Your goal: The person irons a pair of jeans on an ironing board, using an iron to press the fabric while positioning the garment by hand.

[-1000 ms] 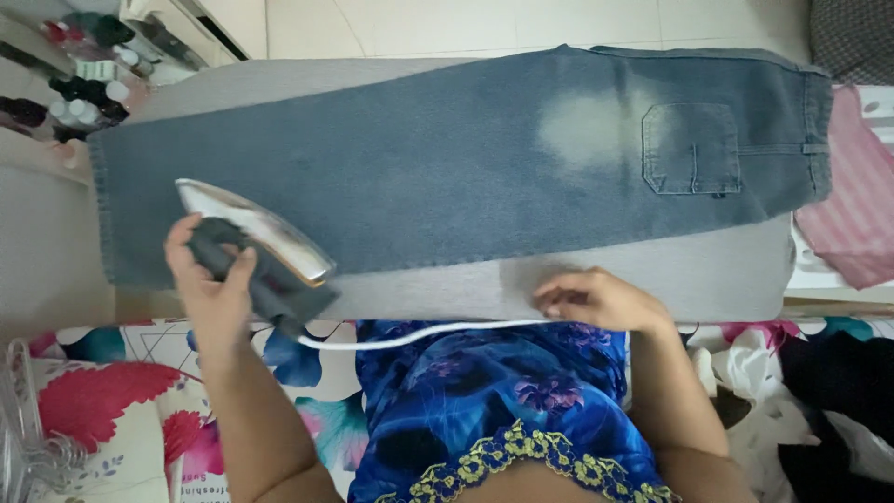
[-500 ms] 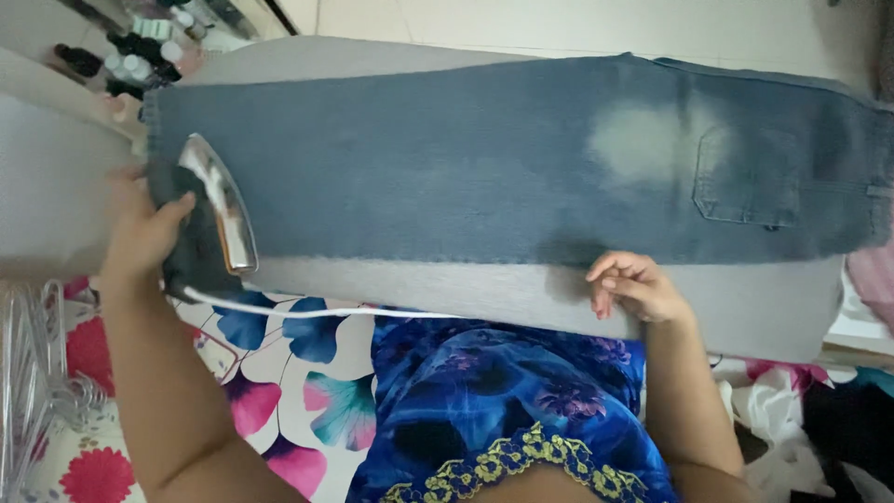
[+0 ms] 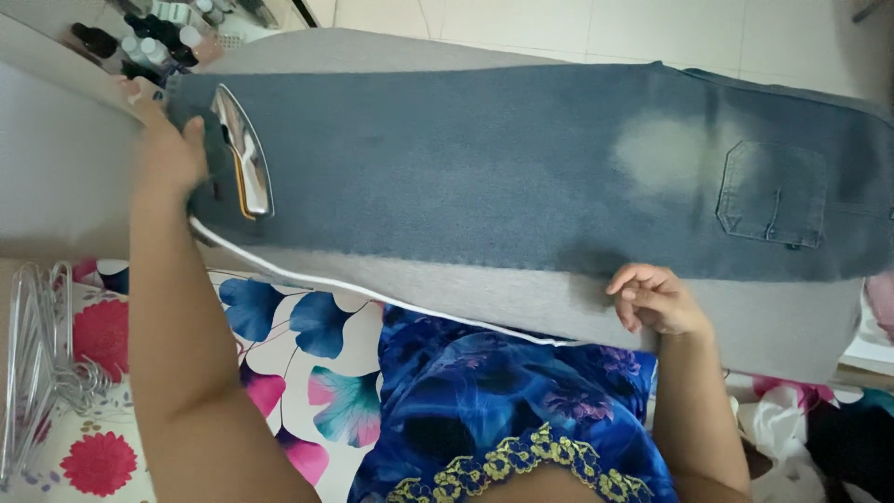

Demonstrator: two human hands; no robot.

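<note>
- Head view, surroundings: a pair of faded blue denim jeans (image 3: 521,158) lies flat along a grey padded ironing board (image 3: 521,293), its back pocket (image 3: 771,207) toward the right end and a pale worn patch just left of that pocket.
- At the top left, beyond the board's narrow end, a cluster of small dark and white-capped bottles (image 3: 154,37) stands on a pale shelf.
- At the lower left a bundle of clear wire hangers (image 3: 37,363) rests on a white floral-print sheet (image 3: 289,345) with red, blue and pink blossoms.
- Crumpled white and dark cloth (image 3: 801,428) lies at the lower right, below the board's edge.
- A thin white power cord (image 3: 372,293) runs from the iron across the board's near edge toward the person's blue patterned garment, crossing the grey cover.
- Left hand (image 3: 172,154): its fingers are curled tight around the dark handle of a grey electric iron with a shiny metal soleplate (image 3: 240,154), which sits on the jeans' hem end at the left; the forearm hides part of the board's corner.
- Right hand (image 3: 656,298): it rests on the grey cover just below the jeans' lower edge, fingers loosely bent and holding nothing, fingertips near the denim.
</note>
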